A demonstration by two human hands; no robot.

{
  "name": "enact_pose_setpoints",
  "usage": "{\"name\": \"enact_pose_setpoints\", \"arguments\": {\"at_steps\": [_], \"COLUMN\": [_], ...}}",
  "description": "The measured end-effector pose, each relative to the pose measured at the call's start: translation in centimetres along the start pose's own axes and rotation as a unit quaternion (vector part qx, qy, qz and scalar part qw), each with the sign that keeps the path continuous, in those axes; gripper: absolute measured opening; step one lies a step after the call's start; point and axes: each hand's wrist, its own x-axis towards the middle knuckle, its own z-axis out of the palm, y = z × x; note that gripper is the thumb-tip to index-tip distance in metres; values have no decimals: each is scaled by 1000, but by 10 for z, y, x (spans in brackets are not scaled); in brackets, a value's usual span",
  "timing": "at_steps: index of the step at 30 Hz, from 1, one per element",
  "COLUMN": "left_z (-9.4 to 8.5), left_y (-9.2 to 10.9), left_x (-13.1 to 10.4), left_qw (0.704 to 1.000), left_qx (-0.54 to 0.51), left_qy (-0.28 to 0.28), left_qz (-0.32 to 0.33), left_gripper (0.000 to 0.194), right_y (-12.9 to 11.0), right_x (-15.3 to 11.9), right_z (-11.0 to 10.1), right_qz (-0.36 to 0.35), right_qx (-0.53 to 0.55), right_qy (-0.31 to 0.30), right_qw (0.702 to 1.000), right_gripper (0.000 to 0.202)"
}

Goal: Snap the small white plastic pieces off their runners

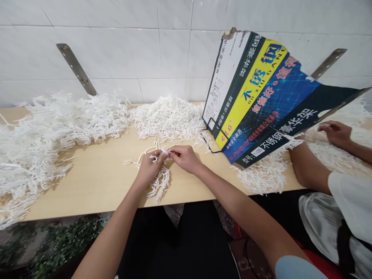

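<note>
My left hand (149, 167) is closed around a small bunch of white branched plastic sprigs (160, 182), which hang below its fingers. At the fingertips my right hand (185, 158) pinches white sprig ends against the left hand, and the two hands touch or nearly touch. A few longer white stems (151, 147) stick out behind the left hand above the wooden table (101, 174). Just beyond the hands lies a heap of the same white sprigs (168, 116). The exact piece between the right fingertips is partly hidden.
A larger mass of white sprigs (58, 135) covers the table's left side. A printed cardboard panel (261, 100) stands at the right, held by a black wire stand (213, 133). Past it are a co-worker's hand (337, 133) and more sprigs (264, 178). Green foliage (66, 240) lies below the table.
</note>
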Motion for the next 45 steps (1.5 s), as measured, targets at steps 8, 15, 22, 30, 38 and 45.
{"name": "enact_pose_setpoints", "arguments": {"at_steps": [8,15,22,30,38,45], "left_z": [0,-3,-1,-4,0,-3], "left_y": [1,-5,-3,-9,-4,-2], "left_x": [0,0,1,1,0,-1], "left_qw": [998,995,999,997,999,997], "left_qx": [-49,-99,-38,59,16,53], "left_qy": [6,22,-3,-19,-32,-45], "left_qz": [-46,-9,-9,38,-25,32], "left_gripper": [36,29,32,39,42,42], "right_y": [1,2,-3,1,3,-1], "right_x": [3,4,3,9,5,5], "right_z": [-1,-1,-3,-5,4,2], "right_qz": [-17,23,6,56,52,24], "right_qx": [-41,-29,21,103,74,76], "right_qy": [59,105,29,3,58,34], "right_qw": [997,994,999,993,994,996], "right_gripper": [22,14,16,13,13,15]}}
